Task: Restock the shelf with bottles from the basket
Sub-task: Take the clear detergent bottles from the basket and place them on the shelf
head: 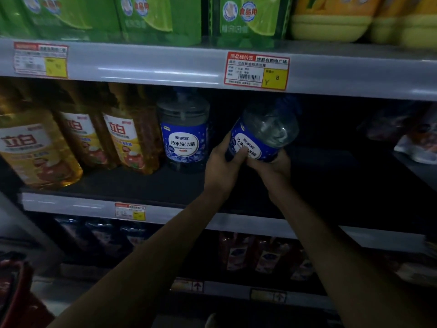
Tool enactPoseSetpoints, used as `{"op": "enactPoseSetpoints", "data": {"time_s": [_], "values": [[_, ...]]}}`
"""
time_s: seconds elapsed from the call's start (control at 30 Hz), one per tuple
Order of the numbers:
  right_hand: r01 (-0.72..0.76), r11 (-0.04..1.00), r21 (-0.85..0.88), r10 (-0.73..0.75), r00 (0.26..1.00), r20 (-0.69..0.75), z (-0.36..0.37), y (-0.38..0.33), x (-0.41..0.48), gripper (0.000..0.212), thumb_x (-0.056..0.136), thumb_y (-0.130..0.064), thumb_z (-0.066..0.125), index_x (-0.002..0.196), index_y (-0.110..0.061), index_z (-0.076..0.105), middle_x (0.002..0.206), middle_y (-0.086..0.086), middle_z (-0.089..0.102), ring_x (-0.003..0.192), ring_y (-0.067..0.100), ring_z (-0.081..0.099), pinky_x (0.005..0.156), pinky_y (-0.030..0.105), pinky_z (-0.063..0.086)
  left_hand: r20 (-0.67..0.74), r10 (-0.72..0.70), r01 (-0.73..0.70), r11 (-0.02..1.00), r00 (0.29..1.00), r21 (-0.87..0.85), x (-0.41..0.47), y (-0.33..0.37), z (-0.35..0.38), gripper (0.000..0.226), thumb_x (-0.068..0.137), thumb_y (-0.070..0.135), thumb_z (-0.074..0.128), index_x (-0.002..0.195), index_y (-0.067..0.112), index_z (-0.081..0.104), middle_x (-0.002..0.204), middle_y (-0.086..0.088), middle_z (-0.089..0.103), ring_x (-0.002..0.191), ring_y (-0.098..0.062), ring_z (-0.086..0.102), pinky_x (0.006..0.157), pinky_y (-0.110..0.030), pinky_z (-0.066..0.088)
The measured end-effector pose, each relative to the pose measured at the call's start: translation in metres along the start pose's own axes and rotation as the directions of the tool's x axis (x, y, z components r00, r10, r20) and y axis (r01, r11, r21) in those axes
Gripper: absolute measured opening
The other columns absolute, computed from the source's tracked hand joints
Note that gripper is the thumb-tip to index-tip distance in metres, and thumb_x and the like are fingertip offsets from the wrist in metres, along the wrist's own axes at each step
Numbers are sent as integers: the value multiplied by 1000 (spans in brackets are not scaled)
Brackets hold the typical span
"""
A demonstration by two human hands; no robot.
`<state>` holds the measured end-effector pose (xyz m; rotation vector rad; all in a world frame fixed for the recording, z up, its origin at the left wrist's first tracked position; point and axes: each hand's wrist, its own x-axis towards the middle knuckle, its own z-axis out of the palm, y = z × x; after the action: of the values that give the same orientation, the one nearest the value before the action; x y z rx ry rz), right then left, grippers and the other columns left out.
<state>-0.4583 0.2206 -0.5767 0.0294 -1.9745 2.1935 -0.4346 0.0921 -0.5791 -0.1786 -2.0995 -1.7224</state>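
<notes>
A clear bottle with a blue label [262,131] is tilted to the right inside the middle shelf [142,183]. My left hand [222,166] grips its lower left side. My right hand [272,169] holds it from below, at the base. Its cap end reaches up into the dark under the shelf above. A matching blue-label bottle [183,133] stands upright on the same shelf just to the left, apart from the held one. The red basket [16,287] shows at the bottom left corner.
Three yellow bottles [80,140] stand left of the blue ones. Green packs [151,17] and yellow jugs [331,22] fill the top shelf. The middle shelf is dark to the right, with packets [416,138] at the far right. Dark bottles [264,256] line the lower shelf.
</notes>
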Motion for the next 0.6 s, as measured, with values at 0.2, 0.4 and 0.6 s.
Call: {"op": "enactPoseSetpoints", "data": {"time_s": [0.2, 0.4, 0.6], "values": [[0, 999, -49, -2, 1000, -31, 8, 21, 35, 64, 65, -13, 94, 121, -22, 65, 110, -5, 74, 98, 9, 72, 85, 30, 60, -57, -86, 85, 996, 995, -29, 18, -17, 12, 51, 99, 38, 64, 147, 24, 53, 133, 5, 69, 121, -8, 65, 107, -41, 53], [6, 994, -107, -11, 999, -41, 23, 33, 60, 54, 50, -39, 89, 98, -36, 63, 105, -8, 74, 97, 13, 72, 89, 42, 60, -110, -191, 188, 981, 975, -43, 35, -24, 15, 52, 97, 43, 68, 142, 22, 55, 127, 13, 67, 118, -6, 63, 107, -35, 51], [11, 973, -231, -23, 999, -49, 28, 48, 77, 52, 67, -17, 92, 108, -25, 61, 110, -3, 71, 100, 17, 69, 89, 45, 59, -129, -253, 249, 967, 959, -52, 43, -34, 13, 67, 94, 43, 70, 151, 16, 48, 123, 16, 67, 117, -3, 62, 108, -32, 50]]}}
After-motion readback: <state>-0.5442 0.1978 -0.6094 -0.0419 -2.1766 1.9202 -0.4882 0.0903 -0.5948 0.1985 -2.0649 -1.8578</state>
